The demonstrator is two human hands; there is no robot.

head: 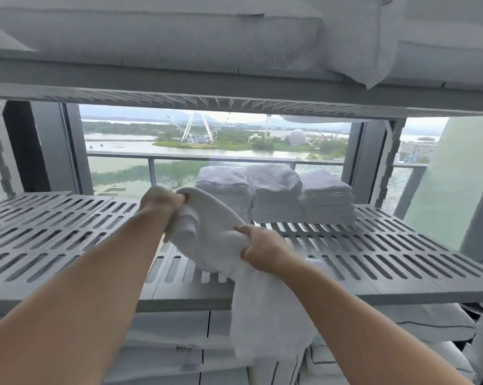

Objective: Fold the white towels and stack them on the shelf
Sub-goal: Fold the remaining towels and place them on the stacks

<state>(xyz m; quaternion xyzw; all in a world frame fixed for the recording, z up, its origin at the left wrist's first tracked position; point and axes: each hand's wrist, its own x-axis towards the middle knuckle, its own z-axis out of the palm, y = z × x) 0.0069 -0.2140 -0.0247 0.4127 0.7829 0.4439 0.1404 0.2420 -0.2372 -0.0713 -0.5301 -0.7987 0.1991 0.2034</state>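
Note:
I hold one white towel (212,234) in the air above the grey slatted shelf (54,240). My left hand (162,201) grips its upper left edge, bunched in the fist. My right hand (262,248) grips the towel lower and to the right, and the loose end hangs down past the shelf's front edge. Three stacks of folded white towels (276,195) stand side by side at the back of the shelf, just beyond my hands.
A second slatted shelf (234,104) runs overhead, loaded with white pillows (151,29). Below the working shelf lie more white linens and pillows (429,320). Behind the rack is a window with a balcony railing (151,157). Grey rack posts (1,151) stand at both sides.

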